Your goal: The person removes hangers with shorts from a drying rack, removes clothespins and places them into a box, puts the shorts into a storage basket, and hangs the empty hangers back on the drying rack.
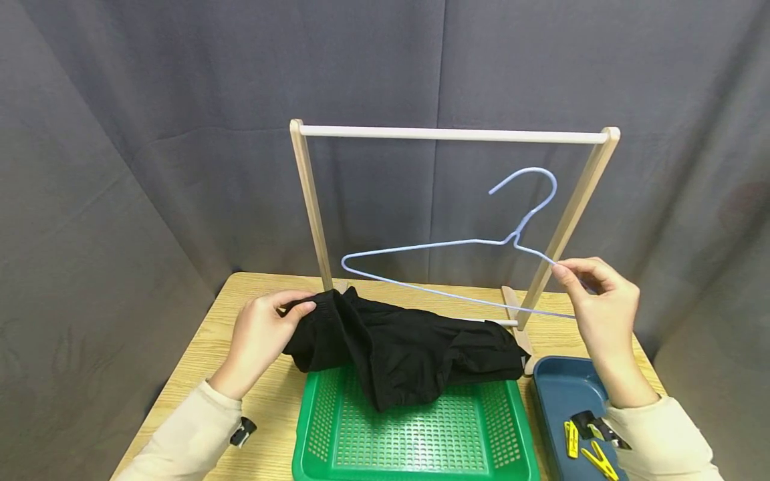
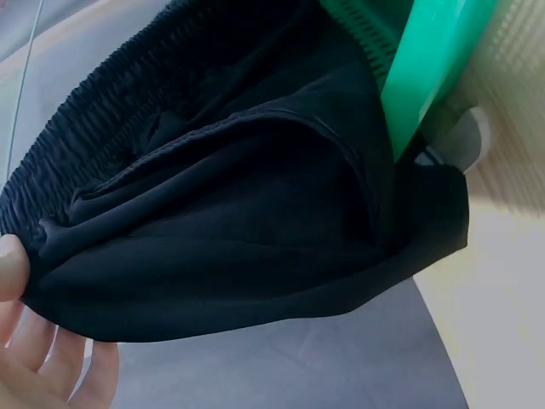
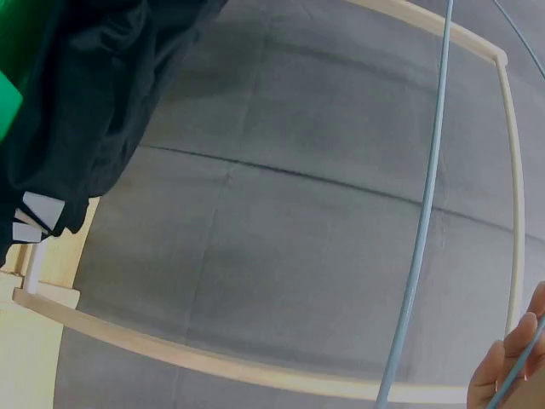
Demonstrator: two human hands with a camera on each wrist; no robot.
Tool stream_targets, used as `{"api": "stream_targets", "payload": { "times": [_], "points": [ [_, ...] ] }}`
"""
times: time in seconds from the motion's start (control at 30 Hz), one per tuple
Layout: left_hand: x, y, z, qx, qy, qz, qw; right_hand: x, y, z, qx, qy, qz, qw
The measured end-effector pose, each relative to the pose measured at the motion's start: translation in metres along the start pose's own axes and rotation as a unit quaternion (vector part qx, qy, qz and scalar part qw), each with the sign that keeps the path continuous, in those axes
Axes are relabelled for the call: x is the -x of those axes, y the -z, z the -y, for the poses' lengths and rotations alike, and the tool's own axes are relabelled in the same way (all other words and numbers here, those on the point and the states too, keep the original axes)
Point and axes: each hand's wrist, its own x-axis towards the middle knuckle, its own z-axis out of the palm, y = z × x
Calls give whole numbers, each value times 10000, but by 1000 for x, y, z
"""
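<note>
The left hand (image 1: 265, 329) pinches black pants (image 1: 403, 347) near a corner of their elastic waistband, thumb on top. The pants lie bunched across the back of a green basket (image 1: 415, 441), and part hangs down into it. Gathered elastic (image 2: 68, 145) and an open fold of the cloth show in the left wrist view. A light-blue clothes hanger (image 1: 521, 227) is held up by the right hand (image 1: 604, 304), which pinches its right shoulder between thumb and fingers. Its hook points up, and its far end reaches left above the pants.
Behind the basket stands a wooden rack with a white top rail (image 1: 451, 134). A blue tray (image 1: 556, 377) at the right holds yellow clothespins (image 1: 572, 439) and a small black item. The wooden table (image 1: 265, 294) backs onto a grey curtain (image 1: 373, 67).
</note>
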Motion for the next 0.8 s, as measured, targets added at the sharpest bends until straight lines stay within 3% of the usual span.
{"api": "stream_targets", "payload": {
  "times": [0.23, 0.33, 0.47, 0.63, 0.8],
  "points": [
    [13, -16, -10, -112, -248, 591, 9979, -4, 3, -4, -48, -70, -136, 9999],
    [20, -25, -15, -149, -299, 1006, 9944, -3, 2, -5, 33, -119, -102, 9999],
    [29, -35, -19, -285, -632, 1414, 9875, 0, 0, -6, 80, -187, -48, 9998],
    [33, -42, -23, -419, -1057, 1694, 9790, 5, -2, -9, 9, -238, -7, 9997],
    [32, -42, -26, -459, -1177, 1829, 9750, 8, -4, -10, -52, -205, 21, 9998]
  ]
}}
